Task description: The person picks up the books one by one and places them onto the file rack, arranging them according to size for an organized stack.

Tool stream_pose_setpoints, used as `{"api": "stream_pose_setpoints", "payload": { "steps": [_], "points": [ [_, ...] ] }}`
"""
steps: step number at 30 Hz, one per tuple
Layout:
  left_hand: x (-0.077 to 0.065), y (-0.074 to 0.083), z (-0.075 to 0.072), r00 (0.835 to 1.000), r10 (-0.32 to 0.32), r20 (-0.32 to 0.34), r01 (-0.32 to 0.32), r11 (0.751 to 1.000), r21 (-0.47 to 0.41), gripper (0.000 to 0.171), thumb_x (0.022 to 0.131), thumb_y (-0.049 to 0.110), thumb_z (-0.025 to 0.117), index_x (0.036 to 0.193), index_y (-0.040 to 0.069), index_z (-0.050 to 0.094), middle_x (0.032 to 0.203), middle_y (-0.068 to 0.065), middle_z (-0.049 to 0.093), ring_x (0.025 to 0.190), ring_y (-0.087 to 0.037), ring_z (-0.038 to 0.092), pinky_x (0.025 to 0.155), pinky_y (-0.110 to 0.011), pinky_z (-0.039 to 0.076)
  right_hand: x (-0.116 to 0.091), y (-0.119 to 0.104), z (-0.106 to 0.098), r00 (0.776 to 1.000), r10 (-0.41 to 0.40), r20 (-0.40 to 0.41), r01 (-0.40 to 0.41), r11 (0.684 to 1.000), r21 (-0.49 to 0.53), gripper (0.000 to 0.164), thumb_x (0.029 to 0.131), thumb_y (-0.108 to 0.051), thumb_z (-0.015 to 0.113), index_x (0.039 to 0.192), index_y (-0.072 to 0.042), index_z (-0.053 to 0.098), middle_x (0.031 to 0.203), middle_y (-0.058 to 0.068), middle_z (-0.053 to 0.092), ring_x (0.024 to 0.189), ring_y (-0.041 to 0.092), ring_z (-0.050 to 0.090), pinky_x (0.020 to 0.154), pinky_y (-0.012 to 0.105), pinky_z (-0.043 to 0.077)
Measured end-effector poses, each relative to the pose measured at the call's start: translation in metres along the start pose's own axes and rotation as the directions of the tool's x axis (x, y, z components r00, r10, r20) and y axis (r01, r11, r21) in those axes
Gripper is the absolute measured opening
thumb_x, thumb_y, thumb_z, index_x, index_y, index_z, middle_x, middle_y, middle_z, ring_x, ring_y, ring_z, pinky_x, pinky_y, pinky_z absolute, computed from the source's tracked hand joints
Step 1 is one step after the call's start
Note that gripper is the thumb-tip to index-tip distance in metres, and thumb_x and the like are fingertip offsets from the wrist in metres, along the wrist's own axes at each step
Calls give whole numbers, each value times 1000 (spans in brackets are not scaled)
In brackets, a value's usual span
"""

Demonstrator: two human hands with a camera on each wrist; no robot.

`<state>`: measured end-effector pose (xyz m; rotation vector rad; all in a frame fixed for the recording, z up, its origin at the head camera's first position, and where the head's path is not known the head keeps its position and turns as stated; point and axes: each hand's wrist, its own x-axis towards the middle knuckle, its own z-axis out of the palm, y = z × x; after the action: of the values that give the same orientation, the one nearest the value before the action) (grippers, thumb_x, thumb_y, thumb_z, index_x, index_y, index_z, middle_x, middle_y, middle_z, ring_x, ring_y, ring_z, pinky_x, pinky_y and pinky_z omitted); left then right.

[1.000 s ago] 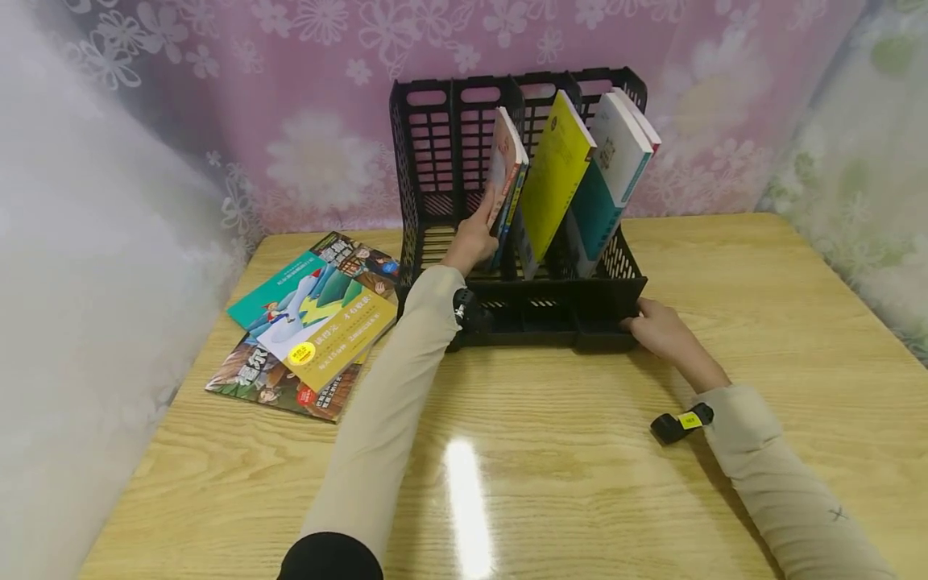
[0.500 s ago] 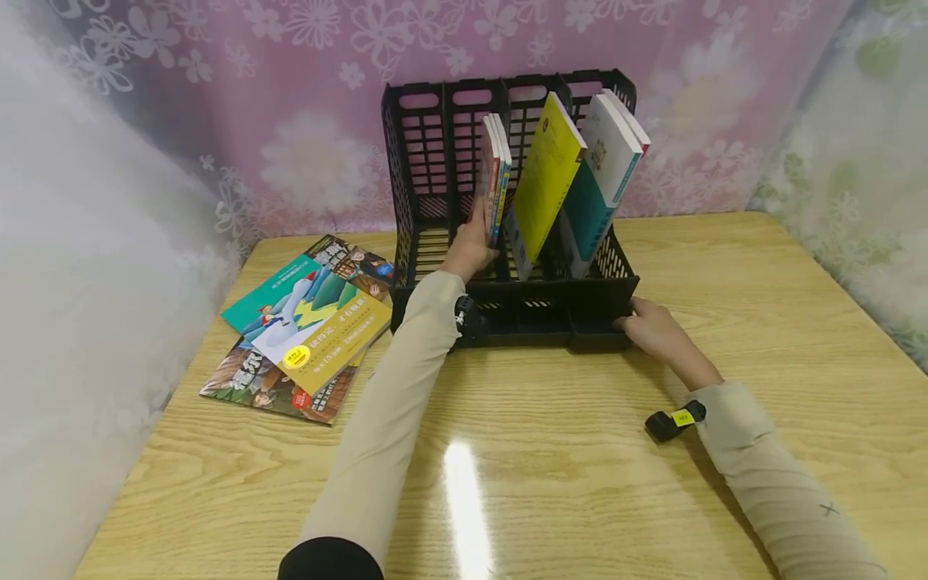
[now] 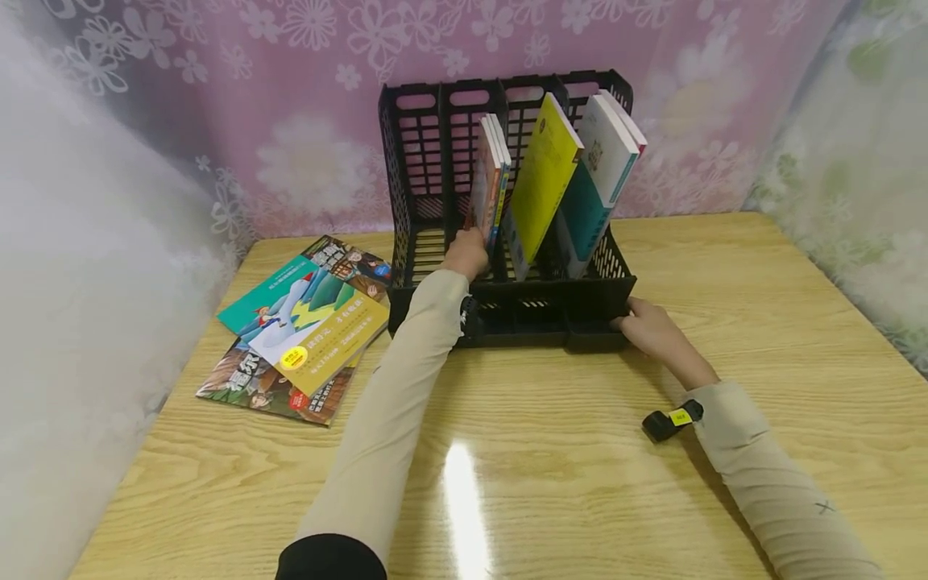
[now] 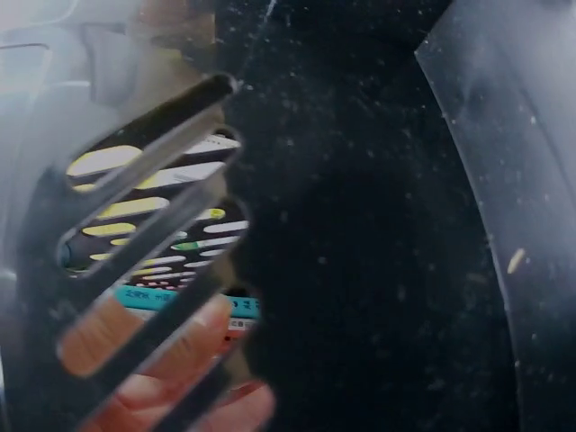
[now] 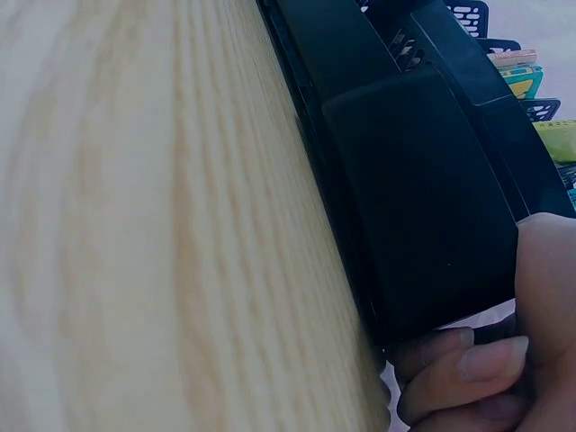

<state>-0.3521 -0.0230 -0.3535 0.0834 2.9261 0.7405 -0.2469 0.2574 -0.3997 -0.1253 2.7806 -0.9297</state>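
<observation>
Lowering the left hand [image 3: 467, 254] over the last second, from partway up the cover to the foot of the thin books [image 3: 484, 177], and easing them from a rightward lean into a straighter stand. Keeping them inside the black rack [image 3: 590, 302], seemingly in the second slot from the left, just left of the yellow book [image 3: 544, 177] and farther from the teal-and-white book [image 3: 584, 208]. Reaching the lower cover with the left fingers, but not showing clearly, even through the slots in the left wrist view, whether pinching the books or only pressing them, so not being able to tell that grip. Pinching the front right corner of the rack with the right hand [image 3: 652, 329], setting the thumb against the corner and curling the fingers round it, apparently for steadying. Probably squaring the books up in the slot, and so seeming close to settling this set. Leaving the loose books [image 3: 326, 334] untouched meanwhile, overlapping in a pile on the table [image 3: 580, 451] just beside the left side of the rack, and so keeping part of the work outside it
</observation>
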Motion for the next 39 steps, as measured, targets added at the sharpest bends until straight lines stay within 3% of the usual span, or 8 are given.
{"api": "stream_pose_setpoints", "payload": {
  "steps": [4,11,17,21,31,39],
  "points": [
    [0,1,-1,999,17,-32,-16,1000,14,27,93,7,58,119,0,61,118,-19,59,102,-31,62,82,-40,51,0,0,-1,1000,-5,-10,5,1000,-4,44,92,-16,45,126,12,46,111,30,55,86,36,54,68,38,43],
    [0,1,0,1000,9,-25,-10,1000,-27,28,93,5,57,121,0,61,116,-20,58,97,-30,62,76,-38,50,1,2,-1,1000,2,-4,-2,1000,5,40,92,-15,45,123,11,47,96,25,55,70,31,56,57,34,41],
    [0,1,-2,1000,-2,9,3,998,-58,28,93,5,58,120,-1,59,119,-20,54,97,-28,59,77,-39,48,0,2,0,1000,-1,-8,1,1000,-9,43,93,-16,45,126,11,46,106,29,55,80,34,57,64,36,43],
    [0,2,-1,1000,-13,0,13,999,-47,37,91,9,62,125,0,51,119,-20,56,102,-29,61,82,-40,50,0,2,-1,1000,-5,-2,5,1000,-3,41,93,-16,45,124,11,46,104,29,55,74,32,57,61,35,43],
    [1,3,-1,997,-19,69,23,998,-65,61,92,15,63,141,3,31,131,-21,46,119,-31,50,95,-42,44,-1,1,-2,1000,-12,-2,12,1000,-8,45,94,-17,45,126,13,45,112,32,54,88,38,54,71,40,43],
    [-1,3,-1,997,-20,68,24,998,-62,53,93,18,61,138,1,39,131,-20,45,115,-30,51,94,-42,45,-1,0,-2,1000,-7,-1,7,1000,-7,47,93,-17,45,129,13,44,117,34,53,91,39,55,70,41,44]
  ]
}}
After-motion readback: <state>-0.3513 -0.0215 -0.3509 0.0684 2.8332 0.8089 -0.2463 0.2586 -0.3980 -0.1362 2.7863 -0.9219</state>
